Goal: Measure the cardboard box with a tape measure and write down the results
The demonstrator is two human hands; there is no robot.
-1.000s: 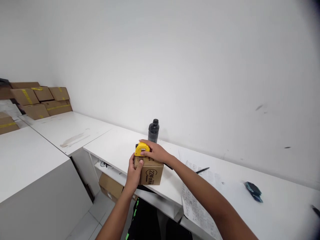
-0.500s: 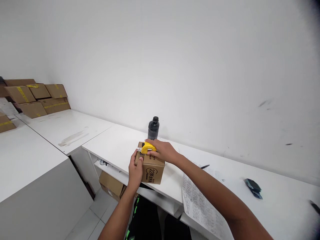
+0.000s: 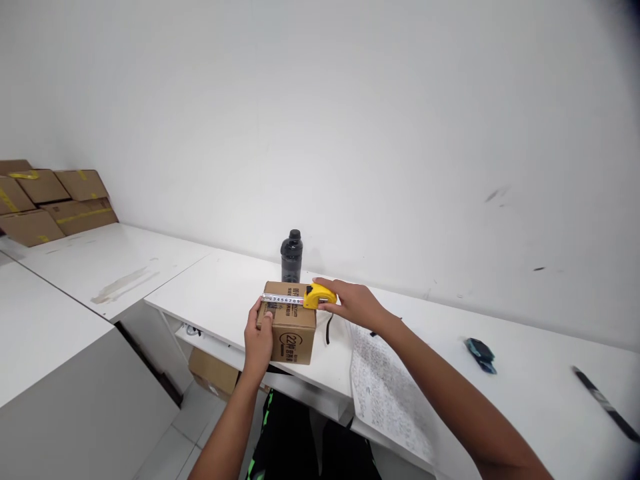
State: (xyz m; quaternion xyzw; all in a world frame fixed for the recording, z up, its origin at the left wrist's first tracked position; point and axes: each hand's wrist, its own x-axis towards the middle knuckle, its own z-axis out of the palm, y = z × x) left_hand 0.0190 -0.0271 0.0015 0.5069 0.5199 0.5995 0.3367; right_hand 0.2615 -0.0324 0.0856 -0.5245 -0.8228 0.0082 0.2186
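A small brown cardboard box (image 3: 291, 340) with black print stands near the front edge of the white table. My left hand (image 3: 259, 340) grips its left side, with the thumb on the top and the fingertips at the end of the tape. My right hand (image 3: 355, 303) is closed around a yellow tape measure (image 3: 320, 295) at the box's right top edge. The pulled-out blade (image 3: 285, 299) lies across the box top, its numbers facing up. From the tape measure's case hangs a black strap (image 3: 329, 330).
Behind the box stands a dark bottle (image 3: 291, 257). Written paper sheets (image 3: 385, 387) lie to the right, and farther right are a dark teal item (image 3: 480, 355) and a black strip-like object (image 3: 605, 403). Cardboard boxes (image 3: 83, 210) are stacked at the far left; another box (image 3: 214, 372) sits below the table.
My right hand has moved right with the tape measure, drawing the blade out across the box top. My left hand stays on the box's left side. The view has turned slightly right.
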